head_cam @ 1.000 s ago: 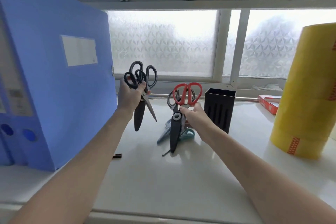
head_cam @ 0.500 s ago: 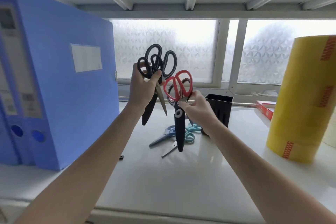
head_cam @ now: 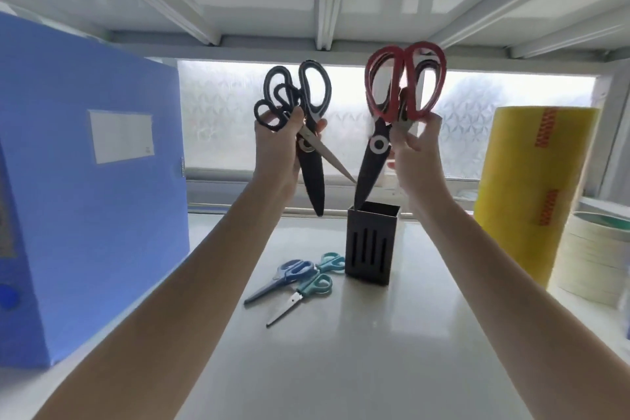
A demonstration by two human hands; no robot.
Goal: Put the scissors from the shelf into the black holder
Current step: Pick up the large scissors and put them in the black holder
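Head view of a white shelf [head_cam: 341,368] under a ribbed upper shelf, with a frosted window running across the back. Left hand [head_cam: 278,150], centre-left of the frame, is gripping a bundle of black-handled scissors [head_cam: 308,133] just below the finger loops; the loops are pointing up, one dark sheathed blade is hanging down, and one bare steel blade is angling toward lower right. Right hand [head_cam: 414,153], centre-right, is pinching a bundle of red-handled scissors [head_cam: 402,85] at the base of the loops; a black sheathed pair [head_cam: 371,164] in the same grasp is slanting down and left. Its tip is sitting at the upper left rim of the black holder [head_cam: 370,245]; whether it is already inside the opening cannot be told. The holder, slotted on its front face, is standing upright on the shelf at centre frame, below and between the two hands. Just left of the holder's base, a blue-handled pair [head_cam: 279,280] and two teal-handled pairs [head_cam: 306,290] are lying flat on the shelf, overlapping one another. A blue file box [head_cam: 85,198] is standing at far left. A stack of yellow tape rolls [head_cam: 531,191] is standing at far right, with pale tape rolls [head_cam: 593,259] just beside it at the right edge.
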